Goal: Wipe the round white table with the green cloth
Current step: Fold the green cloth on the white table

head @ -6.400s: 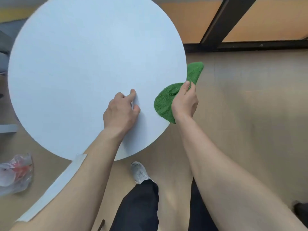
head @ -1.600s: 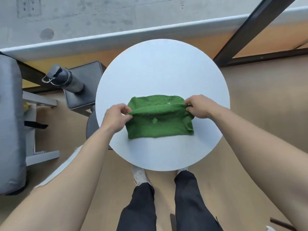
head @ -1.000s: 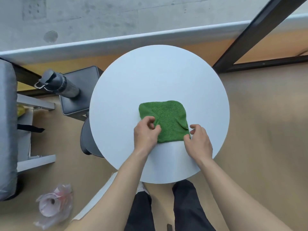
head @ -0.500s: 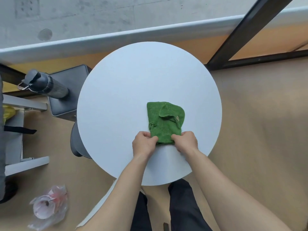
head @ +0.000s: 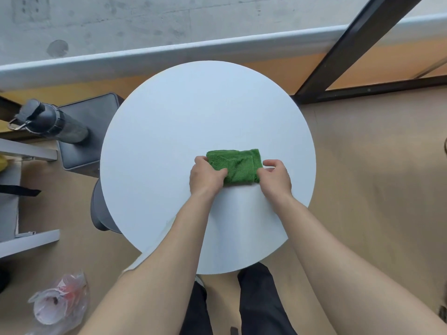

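The green cloth lies folded into a small thick rectangle a little right of the middle of the round white table. My left hand presses on the cloth's left end, fingers curled over its edge. My right hand sits at the cloth's right end, fingertips touching its near right corner, thumb and fingers slightly spread. Both forearms reach across the near part of the table.
A dark water bottle stands on a black stool left of the table. A crumpled plastic bag lies on the floor at bottom left. A concrete wall and pale ledge run behind; a black frame post stands at back right.
The cloth has been folded over once more, from a tall shape into a lower, wider rectangle. Both hands moved from its near edge to its left and right ends.
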The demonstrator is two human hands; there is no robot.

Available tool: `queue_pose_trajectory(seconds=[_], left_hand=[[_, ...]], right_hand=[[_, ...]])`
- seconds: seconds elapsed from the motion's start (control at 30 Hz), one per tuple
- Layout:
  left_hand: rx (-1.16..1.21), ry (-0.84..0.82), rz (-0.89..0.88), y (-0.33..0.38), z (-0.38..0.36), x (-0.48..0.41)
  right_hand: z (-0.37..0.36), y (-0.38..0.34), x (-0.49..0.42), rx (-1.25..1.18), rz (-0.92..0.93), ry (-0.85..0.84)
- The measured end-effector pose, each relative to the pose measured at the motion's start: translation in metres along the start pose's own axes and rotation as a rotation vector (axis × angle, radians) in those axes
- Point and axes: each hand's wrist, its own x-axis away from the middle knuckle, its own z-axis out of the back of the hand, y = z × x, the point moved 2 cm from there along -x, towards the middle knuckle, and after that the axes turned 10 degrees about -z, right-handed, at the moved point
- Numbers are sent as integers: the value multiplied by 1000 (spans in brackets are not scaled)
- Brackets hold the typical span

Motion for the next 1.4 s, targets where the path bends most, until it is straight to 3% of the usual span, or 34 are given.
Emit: queue_pose_trajectory(seconds=[0.1,0.2,0.3,0.4,0.53,0.67,0.83,0.93,1.2,1.4], left_hand=[[96,-76,-57,16,9,11],[71,-262,-271,39,30,45],[57,-305,-363,50,65,78],[272,-249,-245,39,109,103],[645,-125,-83,7,159,131],[857,72,61,-50,206,146],[1036,316,199,-144,274,151],[1078,373,277,-208,318,150],[1158,558,465,-403,453,135],[1159,720,487,-485,528,109]], right_hand=[[3,-20,2,404,293,-42],[8,-48,20,663,517,-277],[12,-64,42,723,482,-567],[12,-67,73,571,357,-799],[-11,-69,126,475,277,-934],[-63,-67,171,413,219,-947],[-163,-70,229,311,118,-812],[-240,-68,264,309,84,-731],[-492,-56,365,656,220,-643],[-627,-73,422,790,339,-687]])
